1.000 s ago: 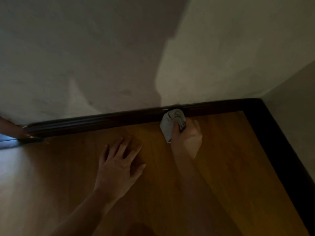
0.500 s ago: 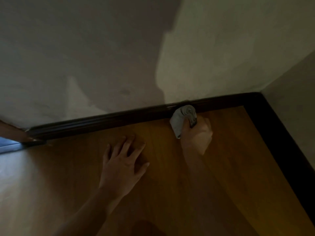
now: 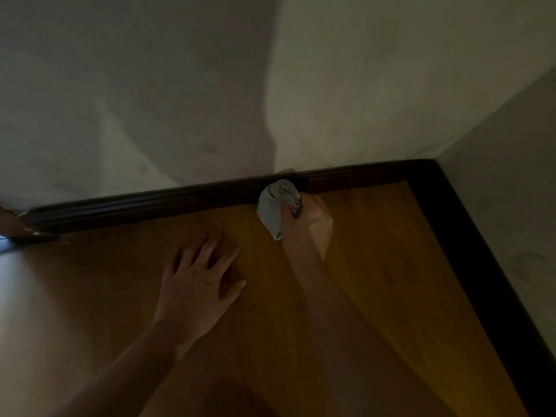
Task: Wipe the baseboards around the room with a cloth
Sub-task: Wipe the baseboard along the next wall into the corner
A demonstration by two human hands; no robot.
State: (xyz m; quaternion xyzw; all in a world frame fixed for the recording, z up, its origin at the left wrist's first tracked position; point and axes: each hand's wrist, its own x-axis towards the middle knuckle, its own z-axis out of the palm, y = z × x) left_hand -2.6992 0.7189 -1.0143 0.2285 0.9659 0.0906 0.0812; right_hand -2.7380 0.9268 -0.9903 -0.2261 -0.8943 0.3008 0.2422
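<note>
A dark brown baseboard (image 3: 144,204) runs along the foot of the pale wall and turns at the corner into a second stretch (image 3: 481,260) on the right. My right hand (image 3: 311,225) grips a bunched grey cloth (image 3: 275,204) and presses it against the baseboard, left of the corner. My left hand (image 3: 198,284) lies flat on the wooden floor (image 3: 376,281) with fingers spread, a little in front of the baseboard and to the left of the cloth.
The room corner (image 3: 433,164) lies to the right of the cloth. At the far left edge the baseboard ends beside a reddish-brown frame (image 3: 9,224), with a brighter patch of floor below it. The scene is dim and shadowed.
My right hand slid the cloth right along the baseboard toward the corner, then back left. My left hand has stayed planted on the floor.
</note>
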